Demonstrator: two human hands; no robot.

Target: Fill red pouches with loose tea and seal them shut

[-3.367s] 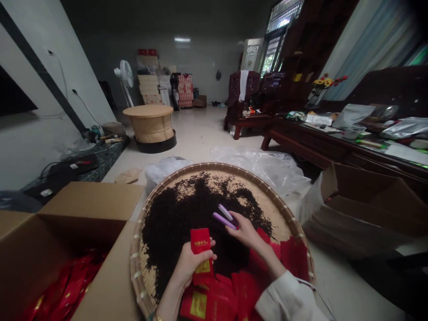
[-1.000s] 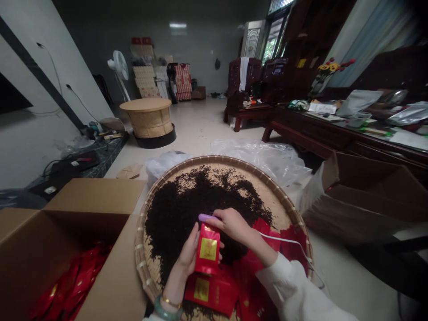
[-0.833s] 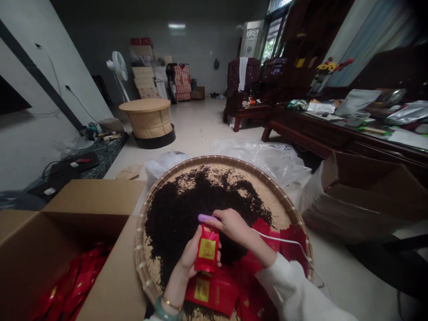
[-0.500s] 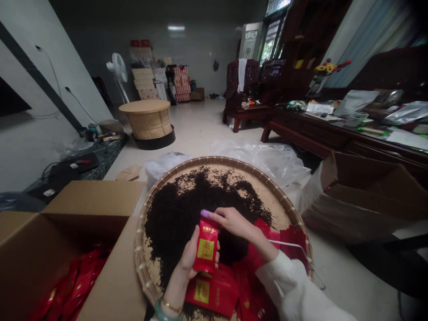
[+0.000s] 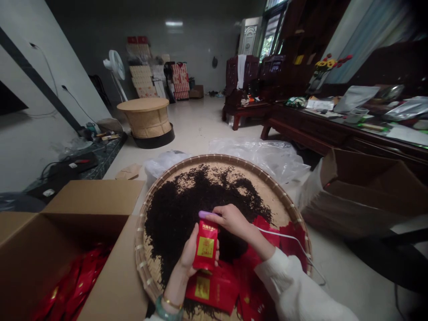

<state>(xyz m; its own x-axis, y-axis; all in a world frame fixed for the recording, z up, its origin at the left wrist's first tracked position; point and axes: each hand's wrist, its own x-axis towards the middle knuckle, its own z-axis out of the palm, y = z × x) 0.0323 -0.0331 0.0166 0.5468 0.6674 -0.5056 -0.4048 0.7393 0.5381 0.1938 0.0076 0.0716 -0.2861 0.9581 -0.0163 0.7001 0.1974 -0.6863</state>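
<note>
Cardboard box (image 5: 93, 196) beside round bamboo tray (image 5: 139, 249); over the tray's black tea (image 5: 180, 209), closed left hand (image 5: 189, 263) grips upright red packet (image 5: 205, 245), its top pinched by purple sealer (image 5: 206, 214) held tight in right hand (image 5: 232, 220).

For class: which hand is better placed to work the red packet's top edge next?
Right, probably: the right hand holds the purple tool at the packet's top; the left hand grips the packet lower down.
</note>
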